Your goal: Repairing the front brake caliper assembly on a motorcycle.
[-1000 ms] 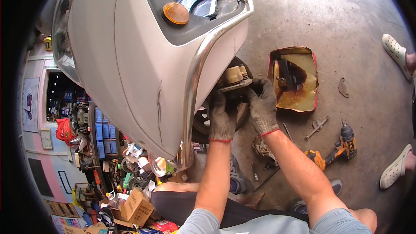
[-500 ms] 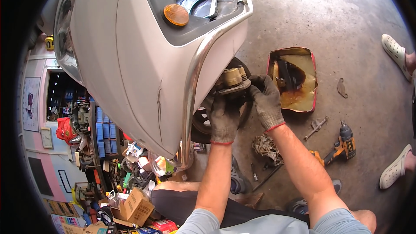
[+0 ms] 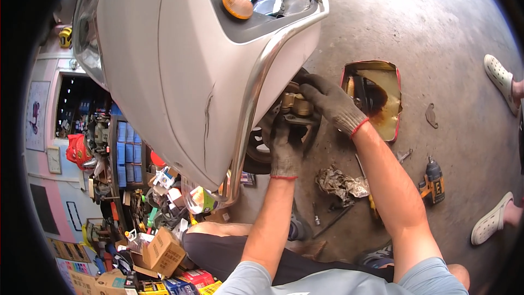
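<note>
Beside the wheel point(image 3: 257, 156), near the curved chrome bar point(image 3: 249, 98), a brake caliper point(image 3: 298, 107) sits between two gloved hands. The left hand point(image 3: 285, 150) touches it from below; the right hand point(image 3: 330, 101) reaches over its top. Hidden fingertips leave each grip's closure unclear. Right of them lies a stained tray point(image 3: 389, 121).

Saw grey concrete floor point(image 3: 431, 38), brightest toward top. Bore oil-stained, red-edged tray point(image 3: 392, 117); right of it, small flat metal plate point(image 3: 432, 115). Lower down, held crumpled dirty wad point(image 3: 338, 181), small silvery socket point(image 3: 317, 220) near dark rod point(image 3: 334, 221). Farther right, carried orange-and-black power driver point(image 3: 435, 181) and two pale clogs point(image 3: 498, 75), both worn.
</note>
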Demonstrator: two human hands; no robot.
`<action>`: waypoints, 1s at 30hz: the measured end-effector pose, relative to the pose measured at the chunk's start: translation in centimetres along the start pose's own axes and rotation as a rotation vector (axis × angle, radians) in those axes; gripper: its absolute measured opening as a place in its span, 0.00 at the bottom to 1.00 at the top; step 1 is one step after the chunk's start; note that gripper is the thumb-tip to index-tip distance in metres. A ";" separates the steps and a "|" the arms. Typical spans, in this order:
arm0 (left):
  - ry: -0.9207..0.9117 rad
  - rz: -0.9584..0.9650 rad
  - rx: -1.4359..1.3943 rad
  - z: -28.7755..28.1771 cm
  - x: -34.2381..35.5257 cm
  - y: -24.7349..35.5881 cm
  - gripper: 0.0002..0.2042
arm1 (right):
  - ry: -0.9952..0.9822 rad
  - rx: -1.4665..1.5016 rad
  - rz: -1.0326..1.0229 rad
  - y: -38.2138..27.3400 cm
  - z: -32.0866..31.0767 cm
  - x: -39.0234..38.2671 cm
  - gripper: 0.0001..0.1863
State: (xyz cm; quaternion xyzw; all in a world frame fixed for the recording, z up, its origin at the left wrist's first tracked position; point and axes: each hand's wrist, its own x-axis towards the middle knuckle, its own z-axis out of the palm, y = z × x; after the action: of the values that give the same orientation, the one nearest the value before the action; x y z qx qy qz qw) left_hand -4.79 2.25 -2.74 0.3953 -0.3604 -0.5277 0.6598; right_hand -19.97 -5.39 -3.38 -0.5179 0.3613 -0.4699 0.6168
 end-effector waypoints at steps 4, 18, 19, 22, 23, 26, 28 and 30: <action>-0.101 -0.016 0.136 1.7 -0.9 2.2 0.24 | -0.235 -0.202 -0.084 -3.6 0.6 -0.1 0.30; 0.230 -0.247 -0.128 -4.7 -5.4 -0.9 0.17 | -0.416 -1.161 -0.533 -3.8 3.8 2.9 0.15; 0.203 -0.313 -0.063 -5.1 -6.0 -1.1 0.18 | -0.389 -1.229 -0.610 -3.8 3.9 2.5 0.17; 0.264 -0.321 -0.039 -7.9 -6.9 -1.4 0.15 | -0.343 -1.258 -0.588 -3.4 4.8 2.3 0.22; 0.276 -0.306 0.003 -9.1 -7.3 -1.6 0.14 | -0.366 -1.272 -0.577 -3.4 5.1 2.2 0.22; 0.376 -0.318 0.060 -10.6 -7.9 -1.7 0.10 | -0.378 -1.412 -0.601 -2.3 4.6 2.9 0.26; 0.383 -0.312 0.050 -12.5 -7.3 -2.6 0.10 | -0.282 -1.409 -0.385 0.1 1.3 4.9 0.14; 0.449 -0.108 0.263 -18.1 -7.0 -4.4 0.11 | -0.258 -1.379 -0.306 1.7 2.6 5.7 0.20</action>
State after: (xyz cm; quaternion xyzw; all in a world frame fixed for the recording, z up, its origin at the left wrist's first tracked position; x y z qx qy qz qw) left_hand 8.26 11.14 -14.84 0.6037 -0.2486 -0.4099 0.6370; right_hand -15.51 -10.06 -4.29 -0.8860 0.4234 -0.1507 0.1141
